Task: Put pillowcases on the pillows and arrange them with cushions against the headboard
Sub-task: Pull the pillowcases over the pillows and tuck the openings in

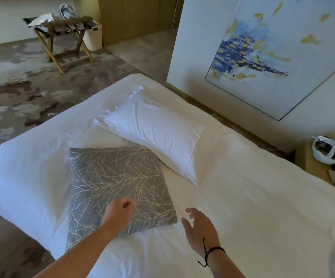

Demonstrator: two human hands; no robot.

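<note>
- White bed [252,197] fills the view, its sheet lightly creased.
- Grey cushion [118,183] with a pale branch pattern lies flat on it; a white pillow [152,129] in its pillowcase overlaps the cushion's far corner.
- Left hand [120,209] hangs over the cushion, fingers curled, holding nothing.
- Right hand [200,225] is just beside the cushion's near corner, fingers spread wide.
- Patterned carpet [22,87], folding luggage rack [66,35], framed painting [272,49] on the wall, bedside desk [310,157].
</note>
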